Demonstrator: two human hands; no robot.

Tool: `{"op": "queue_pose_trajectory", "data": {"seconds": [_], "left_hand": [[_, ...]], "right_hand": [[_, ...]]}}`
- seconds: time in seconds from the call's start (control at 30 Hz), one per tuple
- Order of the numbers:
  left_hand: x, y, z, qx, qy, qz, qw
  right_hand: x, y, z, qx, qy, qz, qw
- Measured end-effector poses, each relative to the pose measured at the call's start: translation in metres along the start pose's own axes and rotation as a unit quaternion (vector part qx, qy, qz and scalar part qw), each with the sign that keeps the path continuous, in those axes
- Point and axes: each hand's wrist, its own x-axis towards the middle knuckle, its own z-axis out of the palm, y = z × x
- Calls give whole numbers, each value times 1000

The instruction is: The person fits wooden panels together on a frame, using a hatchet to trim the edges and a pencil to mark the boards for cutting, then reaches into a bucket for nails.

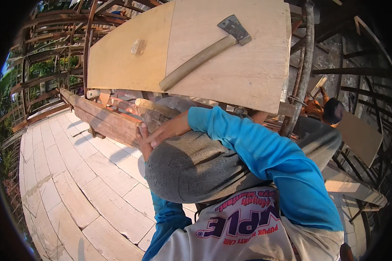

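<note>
In front of my bent knee, my right hand (pixel 172 130) reaches over and lies across my left hand (pixel 144 141). The fingers of both look stretched out, and no tool shows in either. My left forearm passes behind the knee, which hides part of that hand. Right beside my fingers is the near end of a thick reddish-brown wooden plank (pixel 104 118). A rounded wooden handle (pixel 154 106) lies just beyond my right hand, its other end hidden. An axe (pixel 200 61) with a curved wooden handle and dark head rests on the plywood board (pixel 257 74).
A small wood block (pixel 138 46) lies on the yellowish board (pixel 117 61). Pale planks (pixel 91 195) form the floor at left. Upright poles (pixel 307 61) and scaffold beams stand around. Lower down at right, another person (pixel 324 108) in orange is beside a flat board (pixel 359 135).
</note>
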Motion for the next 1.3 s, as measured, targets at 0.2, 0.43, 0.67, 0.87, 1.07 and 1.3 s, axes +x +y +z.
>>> {"op": "queue_pose_trajectory", "data": {"seconds": [0.2,0.43,0.67,0.87,1.07,1.3], "left_hand": [[36,-19,-9,34,-135,9,990],[20,-13,-84,253,-125,89,955],[22,-52,-179,160,-115,-4,980],[72,-33,-202,22,-130,-49,990],[89,-52,-176,40,-72,-44,996],[92,-63,-155,48,-15,-25,998]], "right_hand": [[-11,4,18,16,-9,98,995],[-52,-17,38,162,213,-25,963],[-93,-10,54,153,342,-77,924],[-201,9,104,242,505,-71,826],[-291,-14,195,222,423,-173,861],[-406,13,283,192,899,-95,383]]}}
